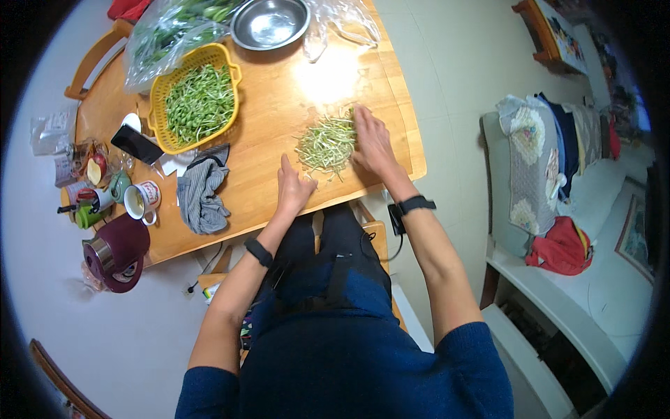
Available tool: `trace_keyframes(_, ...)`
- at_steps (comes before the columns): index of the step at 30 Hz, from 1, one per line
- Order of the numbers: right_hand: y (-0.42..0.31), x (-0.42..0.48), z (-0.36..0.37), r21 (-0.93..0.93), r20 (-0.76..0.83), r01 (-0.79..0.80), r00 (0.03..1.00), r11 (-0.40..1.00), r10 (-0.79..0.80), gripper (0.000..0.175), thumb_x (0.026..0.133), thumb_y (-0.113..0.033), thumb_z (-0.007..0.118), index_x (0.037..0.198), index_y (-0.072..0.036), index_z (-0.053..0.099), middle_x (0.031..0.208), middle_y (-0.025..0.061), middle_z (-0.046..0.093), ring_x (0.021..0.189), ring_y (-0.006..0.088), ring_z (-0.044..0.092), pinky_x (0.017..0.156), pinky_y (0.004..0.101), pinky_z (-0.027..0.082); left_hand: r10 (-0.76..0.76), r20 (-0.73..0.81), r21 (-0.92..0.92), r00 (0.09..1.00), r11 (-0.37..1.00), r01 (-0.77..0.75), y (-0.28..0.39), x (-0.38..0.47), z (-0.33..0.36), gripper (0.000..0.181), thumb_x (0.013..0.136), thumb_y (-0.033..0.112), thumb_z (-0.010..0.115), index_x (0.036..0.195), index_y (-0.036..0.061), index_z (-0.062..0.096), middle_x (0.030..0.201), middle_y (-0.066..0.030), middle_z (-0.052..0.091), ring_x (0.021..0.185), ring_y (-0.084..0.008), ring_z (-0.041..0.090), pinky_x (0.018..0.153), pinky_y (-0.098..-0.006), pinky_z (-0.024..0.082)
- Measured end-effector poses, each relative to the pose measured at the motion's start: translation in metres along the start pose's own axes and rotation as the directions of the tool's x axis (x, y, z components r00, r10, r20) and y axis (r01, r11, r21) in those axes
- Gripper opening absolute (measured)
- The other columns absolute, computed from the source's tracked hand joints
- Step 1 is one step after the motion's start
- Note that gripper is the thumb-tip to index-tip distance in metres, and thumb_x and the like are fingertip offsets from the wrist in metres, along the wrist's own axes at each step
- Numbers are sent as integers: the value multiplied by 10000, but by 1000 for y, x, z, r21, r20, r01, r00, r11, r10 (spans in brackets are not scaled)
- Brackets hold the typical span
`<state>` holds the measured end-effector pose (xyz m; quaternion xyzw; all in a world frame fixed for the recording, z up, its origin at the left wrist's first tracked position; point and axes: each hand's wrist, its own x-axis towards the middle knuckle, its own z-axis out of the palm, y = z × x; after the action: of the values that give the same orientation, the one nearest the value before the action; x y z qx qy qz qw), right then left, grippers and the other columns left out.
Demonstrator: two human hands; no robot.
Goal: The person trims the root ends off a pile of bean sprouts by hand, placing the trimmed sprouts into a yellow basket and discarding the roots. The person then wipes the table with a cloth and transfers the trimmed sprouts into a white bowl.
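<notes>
A loose pile of pale sprout stems (327, 144) lies on the wooden table (261, 152) between my hands. My right hand (372, 139) rests against the pile's right side, its fingers stretched out. Left of the pile, near the table's edge, my left hand (294, 184) lies with the index finger pointing away from me; whether its curled fingers hold a bit of stem cannot be told. Farther left, a yellow plastic basket (236, 99) holds many green sprouts (201, 102).
A steel bowl (270, 23) and clear plastic bags (343, 23) are at the far side. On the left are a grey striped cloth (203, 194), a phone (137, 144), a white mug (142, 201), a cut apple (96, 168) and a maroon kettle (118, 251).
</notes>
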<state>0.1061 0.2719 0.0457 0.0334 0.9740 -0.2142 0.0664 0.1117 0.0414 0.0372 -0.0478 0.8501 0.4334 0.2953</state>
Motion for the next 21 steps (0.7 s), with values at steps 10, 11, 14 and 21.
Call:
trace_keyframes(10,-23,-7,8,193,33,202,977,960,-212,1049,643,-114,771,1507,-255,193,1542,151,195,1363,386,266,1124,484,216,162,-8,227,987,961,-156,55,67,28,827,674,52,735,1388,-16,324,1181,-262,511,1135,-410,512,955,-427,445)
trace_keyframes(11,-23,-6,12,171,-67,215,976,961,-207,1043,634,-131,782,1500,-256,213,1535,147,209,1353,371,282,1117,477,222,186,16,154,982,970,-187,57,67,29,790,680,59,724,1372,-13,348,1151,-244,536,1104,-394,535,935,-421,454)
trace_keyframes(14,-21,-1,27,82,-235,198,956,977,-175,959,612,-178,804,1443,-251,331,1478,115,311,1277,305,371,1069,436,261,183,80,-56,980,982,-179,64,63,28,582,715,79,667,1257,-5,475,1036,-169,627,959,-287,622,847,-368,488)
trace_keyframes(21,-2,28,45,194,-438,334,871,923,-223,426,743,-141,652,1157,-220,591,1125,52,570,993,258,543,877,385,426,92,258,-7,962,996,-93,68,71,-13,483,797,2,580,1270,-16,489,1026,-114,652,893,-167,624,761,-286,496)
